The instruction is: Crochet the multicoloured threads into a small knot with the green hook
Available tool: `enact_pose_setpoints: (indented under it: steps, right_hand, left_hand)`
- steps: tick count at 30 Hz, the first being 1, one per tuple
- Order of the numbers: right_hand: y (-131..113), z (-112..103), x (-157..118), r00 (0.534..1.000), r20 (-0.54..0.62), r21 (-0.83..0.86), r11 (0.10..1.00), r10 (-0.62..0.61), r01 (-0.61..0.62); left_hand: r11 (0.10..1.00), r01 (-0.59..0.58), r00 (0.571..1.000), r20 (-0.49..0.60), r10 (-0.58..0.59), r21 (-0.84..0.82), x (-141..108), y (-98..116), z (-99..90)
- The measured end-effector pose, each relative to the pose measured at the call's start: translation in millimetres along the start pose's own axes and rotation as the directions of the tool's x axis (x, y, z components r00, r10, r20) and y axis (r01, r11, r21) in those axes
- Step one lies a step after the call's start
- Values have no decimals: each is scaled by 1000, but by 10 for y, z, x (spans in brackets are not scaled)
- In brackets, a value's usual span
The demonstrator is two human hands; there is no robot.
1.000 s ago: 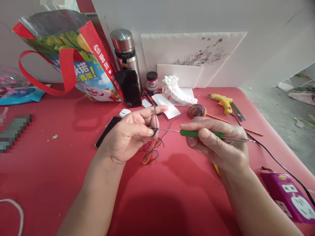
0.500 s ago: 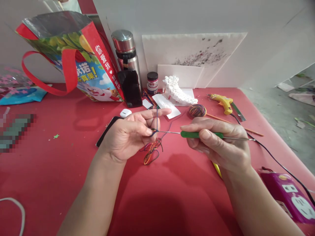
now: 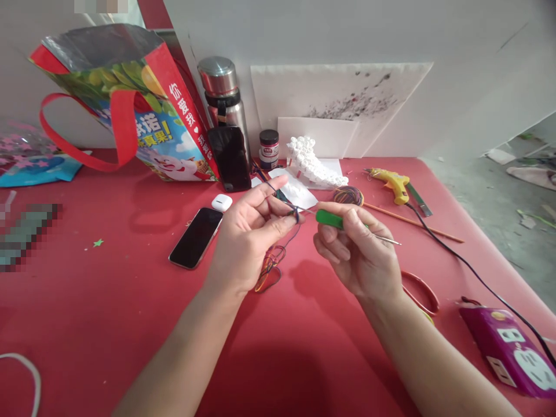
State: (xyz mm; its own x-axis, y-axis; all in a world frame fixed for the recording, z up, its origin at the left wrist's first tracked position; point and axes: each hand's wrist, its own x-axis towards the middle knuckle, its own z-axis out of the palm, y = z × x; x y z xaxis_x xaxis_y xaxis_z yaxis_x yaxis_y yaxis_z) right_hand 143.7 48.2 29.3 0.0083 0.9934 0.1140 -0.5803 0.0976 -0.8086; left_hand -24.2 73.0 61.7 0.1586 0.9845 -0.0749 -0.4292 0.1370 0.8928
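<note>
My left hand (image 3: 256, 234) pinches a small dark loop of multicoloured yarn (image 3: 297, 215) between thumb and a finger, and a strand runs up over the raised index finger. In my right hand (image 3: 358, 246) is a crochet hook (image 3: 330, 219) with a green handle, held like a pen. Its thin metal shaft points left and meets the yarn at my left fingertips; the hook's tip is hidden there. A loose tangle of yarn (image 3: 271, 269) lies on the table below. Behind my right hand sits the ball of yarn (image 3: 347, 196).
A black phone (image 3: 196, 237) and white earbud case (image 3: 221, 202) lie left of my hands. Behind stand a shopping bag (image 3: 174, 139), steel flask (image 3: 226, 110) and small jar (image 3: 269, 149). A yellow glue gun (image 3: 393, 186), its cord and a purple power strip (image 3: 506, 347) are rightward.
My left hand has shifted right, uncovering more of the phone. My right hand has moved left with the hook, so the hands are closer, and red scissor-like handles show beside my right wrist.
</note>
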Motion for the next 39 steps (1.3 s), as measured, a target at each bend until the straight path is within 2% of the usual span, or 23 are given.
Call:
enact_pose_setpoints:
  steps: [3,7,15,23,31,36,39]
  right_hand:
    - [43,-5,10,999,-36,5,1000,25,-25]
    - [57,-33,28,998,-25,23,998,55,-54]
    - [65,-16,27,997,-41,49,997,62,-60]
    - [14,4,7,998,-45,25,998,52,-51]
    - [90,2,-59,995,-84,91,994,62,-54]
    - [208,-92,-175,983,-112,141,982,143,-127]
    - [347,-157,-228,968,-131,176,966,212,-188]
  left_hand:
    - [994,-62,998,-17,64,94,-20,-37,12]
    - [989,-82,996,-8,83,120,-15,-35,-14]
    - [993,-15,999,-39,20,118,26,-27,-22]
    - [973,-58,998,-6,61,225,-5,18,-37]
    - [997,58,998,35,-60,43,48,-62,-62]
    - [987,163,986,-20,-163,9,14,-176,-94]
    - [975,224,975,-7,-224,6,-19,-324,-144]
